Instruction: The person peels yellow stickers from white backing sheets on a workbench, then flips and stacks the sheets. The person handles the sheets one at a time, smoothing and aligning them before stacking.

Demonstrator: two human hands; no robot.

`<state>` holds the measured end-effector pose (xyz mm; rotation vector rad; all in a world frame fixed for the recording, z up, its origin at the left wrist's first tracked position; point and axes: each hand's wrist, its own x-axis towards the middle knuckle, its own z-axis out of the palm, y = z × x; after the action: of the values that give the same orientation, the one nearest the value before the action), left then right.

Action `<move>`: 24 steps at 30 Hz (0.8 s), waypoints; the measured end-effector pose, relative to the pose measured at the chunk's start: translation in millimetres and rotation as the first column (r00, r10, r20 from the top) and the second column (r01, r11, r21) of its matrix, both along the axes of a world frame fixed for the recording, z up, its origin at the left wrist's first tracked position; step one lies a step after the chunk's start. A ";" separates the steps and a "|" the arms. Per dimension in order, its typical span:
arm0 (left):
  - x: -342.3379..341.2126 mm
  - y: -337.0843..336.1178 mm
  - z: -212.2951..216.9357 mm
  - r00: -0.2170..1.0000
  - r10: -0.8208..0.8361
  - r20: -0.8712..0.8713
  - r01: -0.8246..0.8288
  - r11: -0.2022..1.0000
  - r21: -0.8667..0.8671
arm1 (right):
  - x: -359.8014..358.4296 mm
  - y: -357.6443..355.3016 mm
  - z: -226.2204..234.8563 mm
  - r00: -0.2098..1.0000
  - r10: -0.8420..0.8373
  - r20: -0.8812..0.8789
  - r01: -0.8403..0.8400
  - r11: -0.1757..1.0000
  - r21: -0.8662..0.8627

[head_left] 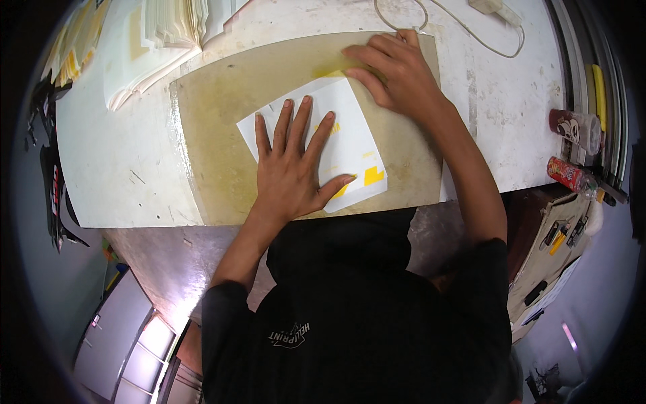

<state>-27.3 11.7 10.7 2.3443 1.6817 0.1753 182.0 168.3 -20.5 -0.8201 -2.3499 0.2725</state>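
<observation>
A white folded-looking paper sheet with yellow print lies at a slant on a tan, yellow-stained mat. My left hand presses flat on it, palm down, fingers spread and thumb out toward the yellow blocks near its lower right corner. Beyond the sheet's upper right corner is my right hand, its fingers bent and its thumb and index finger apart. The thumb tip is close to the sheet's far corner, where a yellow patch shows. I see nothing held in this hand.
Stacked printed sheets lie at the far left of the white table. A pale cable crosses the far right. On the right edge stand a dark-labelled cup and a red-labelled bottle. Long bars run alongside.
</observation>
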 end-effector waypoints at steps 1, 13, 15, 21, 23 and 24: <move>0.0 -0.2 0.2 1.000 -0.004 -0.009 0.004 1.000 0.008 | -2.0 2.7 1.9 1.000 0.011 -0.007 -0.011 1.000 -0.019; -0.7 -0.1 -1.7 1.000 0.009 0.009 -0.009 1.000 -0.002 | 87.3 -129.7 42.7 0.985 0.089 0.147 -0.025 0.921 -0.389; -0.8 -1.7 -1.2 1.000 0.009 0.020 -0.009 1.000 0.006 | 108.4 -142.2 43.4 0.988 -0.047 0.147 0.097 0.930 -0.354; -4.1 -3.2 0.1 0.997 0.023 0.079 -0.024 1.000 0.008 | 87.3 -171.8 37.1 0.947 -0.292 0.134 0.316 0.921 -0.228; -6.3 -3.3 2.8 0.995 0.009 0.103 -0.012 1.000 0.027 | 57.2 -178.3 45.4 0.992 -0.097 0.087 0.117 0.953 -0.280; -6.5 -1.8 1.8 0.994 -0.009 0.107 0.005 0.999 0.034 | 45.8 -179.6 46.6 0.991 -0.057 0.122 0.086 0.964 -0.250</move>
<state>-33.8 9.9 12.5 2.3196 1.6321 0.3250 227.8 -11.4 26.1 -1.0664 -2.4163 0.5183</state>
